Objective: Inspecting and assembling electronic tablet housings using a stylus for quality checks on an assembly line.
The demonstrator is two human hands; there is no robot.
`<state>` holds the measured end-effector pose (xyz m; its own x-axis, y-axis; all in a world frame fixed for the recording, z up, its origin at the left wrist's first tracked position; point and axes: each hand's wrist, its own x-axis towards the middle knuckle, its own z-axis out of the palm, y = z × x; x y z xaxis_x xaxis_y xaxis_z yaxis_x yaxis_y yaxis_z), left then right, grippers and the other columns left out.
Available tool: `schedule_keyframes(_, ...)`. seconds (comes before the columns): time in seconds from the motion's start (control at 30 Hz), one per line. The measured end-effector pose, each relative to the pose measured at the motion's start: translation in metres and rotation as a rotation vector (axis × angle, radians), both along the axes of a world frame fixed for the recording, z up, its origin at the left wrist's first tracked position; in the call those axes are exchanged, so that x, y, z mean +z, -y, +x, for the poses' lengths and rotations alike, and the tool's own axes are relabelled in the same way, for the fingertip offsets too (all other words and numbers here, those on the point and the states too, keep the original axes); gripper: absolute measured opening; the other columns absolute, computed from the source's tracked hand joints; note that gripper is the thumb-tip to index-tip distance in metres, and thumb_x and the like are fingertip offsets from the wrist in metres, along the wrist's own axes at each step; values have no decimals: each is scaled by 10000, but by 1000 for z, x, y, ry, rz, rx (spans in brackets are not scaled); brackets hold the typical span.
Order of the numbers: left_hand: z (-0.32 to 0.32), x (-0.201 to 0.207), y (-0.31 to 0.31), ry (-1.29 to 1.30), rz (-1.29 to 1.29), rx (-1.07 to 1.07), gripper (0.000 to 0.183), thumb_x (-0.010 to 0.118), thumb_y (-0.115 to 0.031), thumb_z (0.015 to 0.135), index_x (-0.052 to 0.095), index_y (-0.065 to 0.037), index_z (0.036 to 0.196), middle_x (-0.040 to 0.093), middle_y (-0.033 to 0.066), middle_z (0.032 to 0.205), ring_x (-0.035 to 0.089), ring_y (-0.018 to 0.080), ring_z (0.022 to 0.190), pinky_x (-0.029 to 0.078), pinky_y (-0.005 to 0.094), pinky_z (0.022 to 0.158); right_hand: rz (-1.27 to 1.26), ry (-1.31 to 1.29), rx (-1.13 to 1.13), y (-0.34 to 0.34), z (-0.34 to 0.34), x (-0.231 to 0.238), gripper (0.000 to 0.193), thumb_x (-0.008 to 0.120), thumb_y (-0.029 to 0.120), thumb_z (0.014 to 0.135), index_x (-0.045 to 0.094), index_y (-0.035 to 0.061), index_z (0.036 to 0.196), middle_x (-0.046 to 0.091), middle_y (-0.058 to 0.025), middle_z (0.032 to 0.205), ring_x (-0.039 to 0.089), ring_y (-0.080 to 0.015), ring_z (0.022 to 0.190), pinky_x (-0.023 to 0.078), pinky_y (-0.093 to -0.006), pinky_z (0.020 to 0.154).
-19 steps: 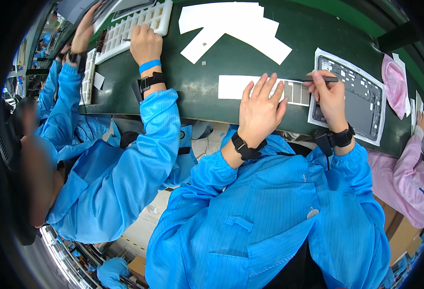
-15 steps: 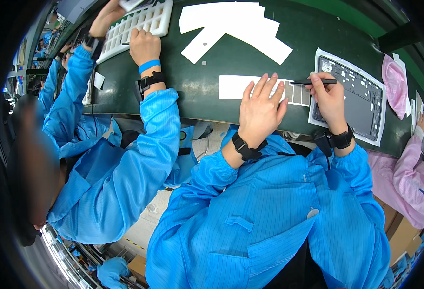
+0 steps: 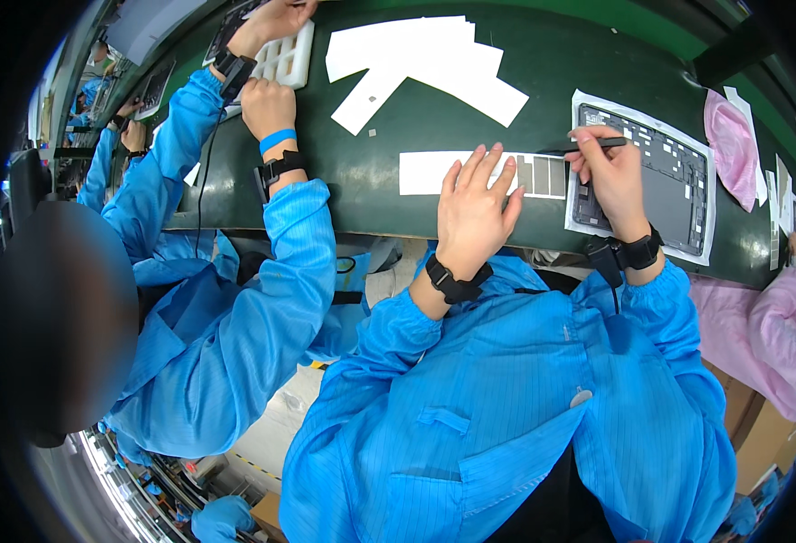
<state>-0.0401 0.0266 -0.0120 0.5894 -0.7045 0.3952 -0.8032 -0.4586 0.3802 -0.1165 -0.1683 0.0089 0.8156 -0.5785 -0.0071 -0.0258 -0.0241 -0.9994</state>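
My left hand lies flat with its fingers spread, pressing on a white strip on the dark green table. Grey rectangular patches show on the strip's right part, beyond my fingers. In my right hand is a pair of black tweezers, pinched between thumb and fingers. The tips point left, to the strip's upper edge above the patches. Beneath and beside the right hand lies a dark tablet-like panel with small white pieces along it, resting on a white sheet.
White sheets overlap at the far side of the table. A pink cloth lies right of the panel. On the left, a co-worker's fist and other hand are near a white compartment tray. A person in pink sits far right.
The view has shifted slightly. My hands stay in nearly the same place over the strip. The co-worker's farther hand has moved right across the white tray, and a dark panel now shows behind it.
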Motion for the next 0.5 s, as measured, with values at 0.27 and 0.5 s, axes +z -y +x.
schedule_keyframes(0.27,-2,2,1,35,10,5,353,643,-243,851,663,-70,1159,577,134,1289,509,309,1231,367,468,1034,-189,-57,58,-17,3,-6,236,619,209,940,631,-27,930,646,-55,738,637,-101,688,491,-219,618)
schedule_keyframes(0.5,0,-1,2,31,5,5,356,645,-241,849,663,-75,1164,582,128,1286,510,303,1232,363,462,1037,-7,2,-19,-25,6,-9,180,625,142,927,628,-33,973,651,-72,760,634,-103,674,490,-207,566)
